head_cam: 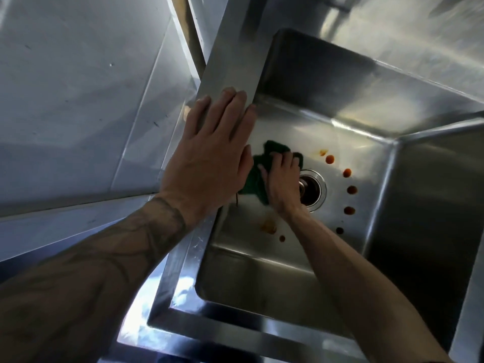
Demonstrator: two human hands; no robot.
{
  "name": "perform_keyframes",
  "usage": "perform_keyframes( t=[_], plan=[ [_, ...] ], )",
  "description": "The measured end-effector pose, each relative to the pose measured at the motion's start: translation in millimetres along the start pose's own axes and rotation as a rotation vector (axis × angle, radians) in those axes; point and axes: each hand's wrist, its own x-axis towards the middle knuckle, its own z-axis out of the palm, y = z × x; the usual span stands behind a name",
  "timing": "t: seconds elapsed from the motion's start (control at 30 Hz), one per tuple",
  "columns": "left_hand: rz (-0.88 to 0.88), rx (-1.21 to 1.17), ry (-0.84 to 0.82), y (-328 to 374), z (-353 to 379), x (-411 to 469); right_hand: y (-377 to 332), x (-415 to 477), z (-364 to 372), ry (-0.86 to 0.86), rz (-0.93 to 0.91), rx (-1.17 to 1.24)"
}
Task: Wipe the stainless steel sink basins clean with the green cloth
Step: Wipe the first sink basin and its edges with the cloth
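A stainless steel sink basin fills the right of the view. On its floor lies the crumpled green cloth, just left of the round drain. My right hand presses down on the cloth with its fingers curled over it. My left hand lies flat on the sink's left rim, fingers spread, holding nothing. Several orange-brown sauce spots curve around the right side of the drain, and a smeared orange stain sits near the front of the basin floor.
A steel counter stretches to the left of the sink. A steel partition wall closes the basin on the right. The steel backsplash rises behind the basin.
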Motion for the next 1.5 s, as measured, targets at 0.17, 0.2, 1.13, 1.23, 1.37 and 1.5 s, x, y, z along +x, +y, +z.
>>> perform_keyframes(
  t=[0.17, 0.2, 1.13, 1.23, 1.37, 1.5],
  plan=[
    [-0.002, -0.002, -0.003, 0.7, -2.2, 0.2, -23.2, -45.2, 10.5, -0.035, -0.223, -0.045],
    [0.002, 0.005, -0.003, 0.7, -2.7, 0.1, -10.5, -60.4, 11.3, -0.094, -0.387, -0.029],
    [-0.008, 0.014, 0.007, -0.6, -1.6, -0.6, 35.3, -32.1, -5.6, -0.089, -0.354, -0.032],
    [-0.002, -0.002, 0.009, -0.2, -1.7, 0.3, -9.5, -9.8, 1.3, 0.033, 0.007, -0.009],
    [-0.012, 0.011, 0.008, 0.8, -4.0, -0.1, -14.3, -59.8, 12.2, -0.100, -0.405, -0.001],
    [-0.010, 0.013, 0.000, 0.2, -2.8, 0.1, 19.9, -49.5, 6.2, -0.109, -0.439, -0.002]
  ],
)
